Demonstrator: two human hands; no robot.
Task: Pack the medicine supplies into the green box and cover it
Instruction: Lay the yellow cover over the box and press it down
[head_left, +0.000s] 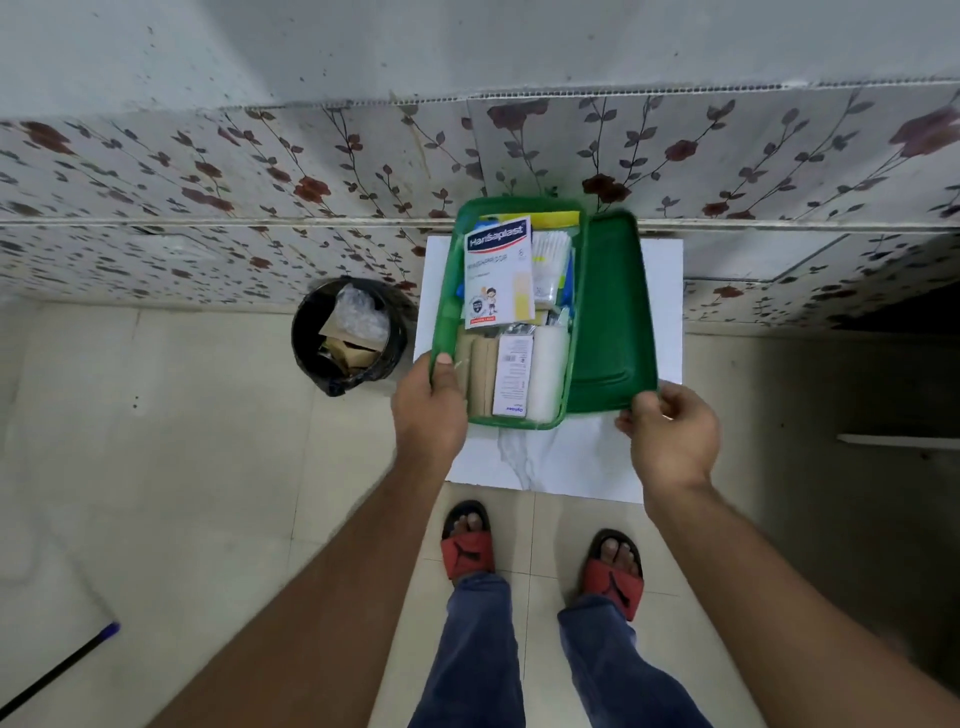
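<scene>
White table by the floral wall — green box fills its left side, green lid just beside, right.

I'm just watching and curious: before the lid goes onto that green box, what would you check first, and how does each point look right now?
1. Supplies inside the green box: ok, the plaster pack and rolls lie within it.
2. Nothing rising above the rim: cannot tell from this view.
3. Left hand steadying the box: ok, thumb on its near left rim.
4. Right hand gripping the green lid: ok, fingers on its near corner.
5. Lid placed: not ok, it lies beside the box.
6. Supplies left on the white table: ok, none visible.
</scene>
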